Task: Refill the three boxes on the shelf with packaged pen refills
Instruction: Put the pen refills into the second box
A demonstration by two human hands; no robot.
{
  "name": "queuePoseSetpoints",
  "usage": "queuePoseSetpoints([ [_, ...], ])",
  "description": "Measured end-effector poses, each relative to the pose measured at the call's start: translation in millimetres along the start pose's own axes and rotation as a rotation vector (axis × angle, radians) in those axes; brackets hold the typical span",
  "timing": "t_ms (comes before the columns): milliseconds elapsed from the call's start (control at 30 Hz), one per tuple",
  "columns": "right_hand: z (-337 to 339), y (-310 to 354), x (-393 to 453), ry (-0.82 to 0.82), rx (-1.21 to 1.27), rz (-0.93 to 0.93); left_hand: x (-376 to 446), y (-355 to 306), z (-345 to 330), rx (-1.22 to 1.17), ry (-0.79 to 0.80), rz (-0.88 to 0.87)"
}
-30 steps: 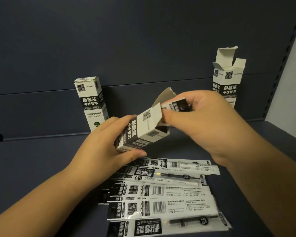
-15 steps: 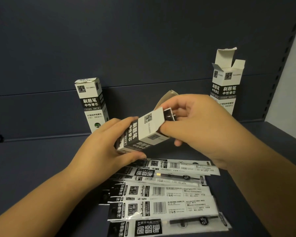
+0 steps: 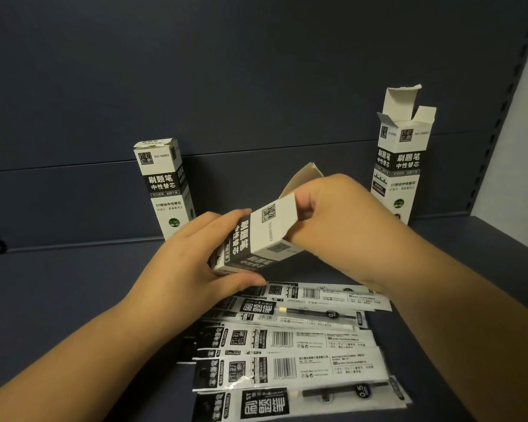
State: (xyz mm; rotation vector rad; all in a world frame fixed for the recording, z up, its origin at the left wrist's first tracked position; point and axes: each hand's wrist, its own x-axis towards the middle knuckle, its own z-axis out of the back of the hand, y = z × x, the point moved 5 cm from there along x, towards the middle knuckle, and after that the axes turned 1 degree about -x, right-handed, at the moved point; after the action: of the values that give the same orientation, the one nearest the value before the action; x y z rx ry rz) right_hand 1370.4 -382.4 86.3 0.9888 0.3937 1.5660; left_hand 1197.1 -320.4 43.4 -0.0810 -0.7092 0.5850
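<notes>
- Pen refill box [image 3: 261, 237] in the middle, held tilted above the shelf [image 3: 58, 293], its open mouth turned up and to the right; that slant looks chosen so packets slide down inside.
- Left hand [image 3: 192, 269] grasps the box's lower half, fingers [image 3: 226, 216] over the top face and thumb beneath, steadying it against the push from the other side.
- Right hand [image 3: 333, 220] is at the mouth, fingers curled in by the raised brown flap [image 3: 302, 178]; whether they pinch a packet or just press one home I cannot tell, since the hand hides the opening.
- Packaged pen refills [image 3: 287, 342] lie fanned on the shelf just below both hands, close for quick picking.
- Left box [image 3: 163, 190] stands upright against the back panel [image 3: 256, 86], its top flaps down.
- Right box [image 3: 401, 159] stands upright too, flaps open, probably waiting its turn.
</notes>
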Motion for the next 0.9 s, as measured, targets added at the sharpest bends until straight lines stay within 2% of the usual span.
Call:
queuePoseSetpoints([
  [133, 8, 4, -8, 0.068, 0.169, 0.052, 1, 0, 1, -0.009, 0.0, 0.012],
  [300, 18, 3, -5, -0.061, 0.203, 0.081, 1, 4, 3, -0.046, -0.012, 0.045],
  [433, 10, 4, -5, -0.007, 0.151, 0.056, 0, 2, 0, -0.049, 0.016, 0.029],
  [633, 5, 5, -2, -0.032, 0.059, 0.064, 0, 2, 0, -0.043, 0.014, 0.032],
  [900, 19, 9, -2, -0.197, 0.542, 0.293, 2, -1, 15, -0.213, -0.122, 0.085],
])
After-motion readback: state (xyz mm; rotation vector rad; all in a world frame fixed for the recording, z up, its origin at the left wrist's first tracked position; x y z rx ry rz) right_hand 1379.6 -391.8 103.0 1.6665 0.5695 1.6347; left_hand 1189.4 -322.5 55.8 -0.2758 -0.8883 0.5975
